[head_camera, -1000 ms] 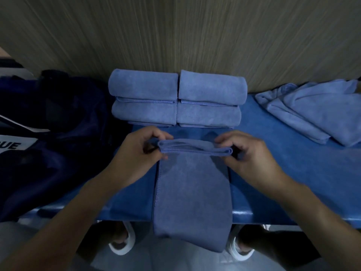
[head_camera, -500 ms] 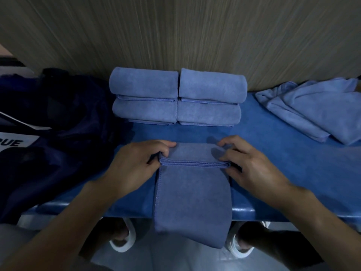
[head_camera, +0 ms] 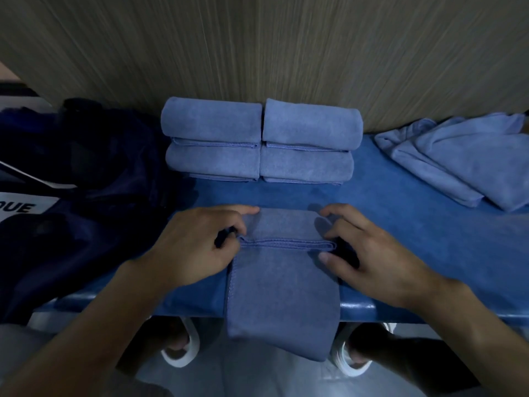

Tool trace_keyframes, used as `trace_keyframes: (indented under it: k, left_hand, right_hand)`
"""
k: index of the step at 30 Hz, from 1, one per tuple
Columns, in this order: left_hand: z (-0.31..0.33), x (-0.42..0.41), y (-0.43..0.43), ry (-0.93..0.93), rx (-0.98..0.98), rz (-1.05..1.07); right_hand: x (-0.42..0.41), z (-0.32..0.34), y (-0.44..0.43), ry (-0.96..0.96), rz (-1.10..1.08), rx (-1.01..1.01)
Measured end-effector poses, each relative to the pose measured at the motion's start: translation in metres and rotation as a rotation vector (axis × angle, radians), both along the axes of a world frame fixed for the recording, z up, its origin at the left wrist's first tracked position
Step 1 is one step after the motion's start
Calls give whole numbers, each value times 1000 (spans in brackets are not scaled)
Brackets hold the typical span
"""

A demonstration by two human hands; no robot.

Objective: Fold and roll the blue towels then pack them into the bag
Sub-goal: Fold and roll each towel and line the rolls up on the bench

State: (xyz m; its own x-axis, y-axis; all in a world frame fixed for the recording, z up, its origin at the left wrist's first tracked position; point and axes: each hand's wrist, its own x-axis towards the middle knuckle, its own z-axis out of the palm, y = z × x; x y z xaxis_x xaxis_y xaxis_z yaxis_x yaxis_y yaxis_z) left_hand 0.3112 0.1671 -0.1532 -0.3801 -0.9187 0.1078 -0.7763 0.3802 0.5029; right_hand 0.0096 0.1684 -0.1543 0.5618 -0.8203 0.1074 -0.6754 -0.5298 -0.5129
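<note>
we look down on a blue padded bench (head_camera: 406, 224) set against a wood-grain wall (head_camera: 257, 47), where a folded towel (head_camera: 283, 285) lies as a long strip, its near end hanging over the bench's front edge. its far end is turned back on itself in a first flat fold with a stitched hem across it. the left hand (head_camera: 194, 247) grips the left end of that fold, fingers curled over the top and thumb tucked at the hem. the right hand (head_camera: 372, 253) pinches the right end the same way, fingertips bent down onto the cloth and thumb at the side. behind them, four rolled towels (head_camera: 211, 121) sit two on two, touching the wall. more loose towels (head_camera: 463, 156) lie crumpled at the right end of the bench. the dark navy bag (head_camera: 94, 179) slumps at the left, just beside the rolls; we cannot tell whether anything is inside it. white sandals (head_camera: 183, 356) show on the floor below the bench.
</note>
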Motion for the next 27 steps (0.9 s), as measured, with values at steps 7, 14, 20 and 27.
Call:
trace_keyframes:
  k: [7, 14, 20, 27]
  left_hand:
    - [-5, -7, 0, -72, 50, 120]
    - [-4, -5, -2, -7, 62, 84]
    - [-5, -2, -7, -41, 264, 163]
    - [0, -3, -3, 149, 400, 178]
  right_hand:
    - [7, -11, -4, -103, -96, 62]
    - [9, -10, -4, -174, -179, 144]
    - [13, -3, -6, -136, -286, 297]
    - [18, 5, -8, -114, -268, 269]
